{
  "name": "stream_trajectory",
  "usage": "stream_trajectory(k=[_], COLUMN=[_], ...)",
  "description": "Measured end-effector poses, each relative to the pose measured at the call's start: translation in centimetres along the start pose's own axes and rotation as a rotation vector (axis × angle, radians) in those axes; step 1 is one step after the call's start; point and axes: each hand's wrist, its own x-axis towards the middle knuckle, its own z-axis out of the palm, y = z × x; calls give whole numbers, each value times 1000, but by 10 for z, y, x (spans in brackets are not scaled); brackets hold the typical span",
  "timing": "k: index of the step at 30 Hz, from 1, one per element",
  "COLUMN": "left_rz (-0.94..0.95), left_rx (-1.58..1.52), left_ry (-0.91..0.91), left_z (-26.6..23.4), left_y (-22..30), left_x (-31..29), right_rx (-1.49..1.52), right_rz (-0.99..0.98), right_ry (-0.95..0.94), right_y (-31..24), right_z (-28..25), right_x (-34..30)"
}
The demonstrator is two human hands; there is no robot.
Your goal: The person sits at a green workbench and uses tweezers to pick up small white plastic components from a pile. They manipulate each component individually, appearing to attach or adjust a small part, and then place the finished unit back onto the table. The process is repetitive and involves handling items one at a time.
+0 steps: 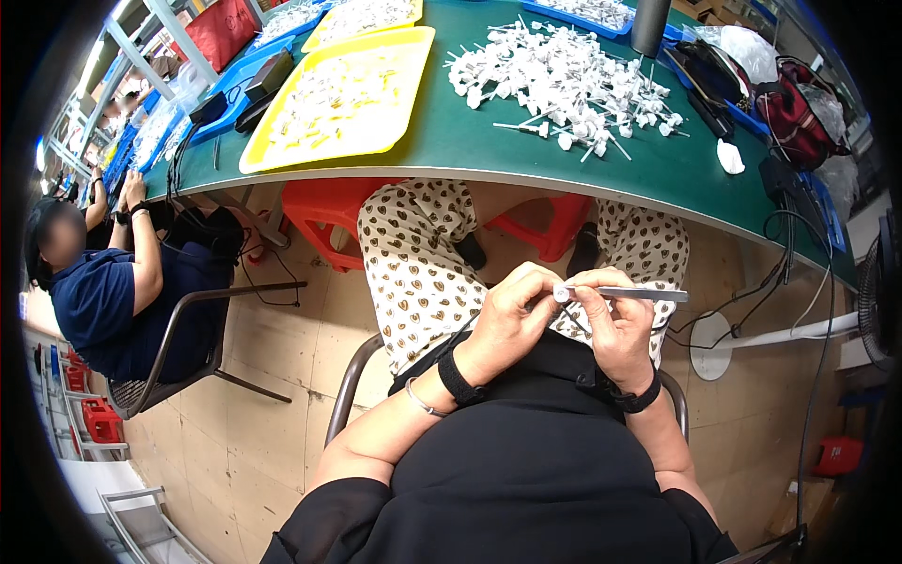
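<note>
Above my lap, both hands meet at a small white round part (562,293). My left hand (512,315) is closed in a pinch at the part's left side. In my right hand (615,329), thumb and fingers grip a slim grey tool shaped like tweezers (644,293). Its wide end points right, while its narrow end lies by the white part, mostly hidden by my fingers. On the green table beyond is a heap of small white plastic pieces with thin stems (564,80).
A yellow tray (413,85) with small white and yellow pieces stands at the table's left, near blue trays. A dark cylinder (650,26) stands behind the heap. Cables (787,226) hang at the right near a fan (874,301). A person (122,273) sits at the left.
</note>
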Motion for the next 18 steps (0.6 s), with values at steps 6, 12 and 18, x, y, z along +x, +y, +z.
stream_trajectory(k=[6,12,18], left_rz=[-3,7,94], left_rx=[-14,37,100], left_ry=[11,9,2], left_z=[2,1,1], left_y=[0,2,-2], left_x=[-1,0,0], right_rx=[-23,-196,-273], right_rz=[27,-70,-147], right_ry=[37,-16,-116], right_y=[-4,-17,-18], right_z=[2,1,-5], right_x=[-1,4,9])
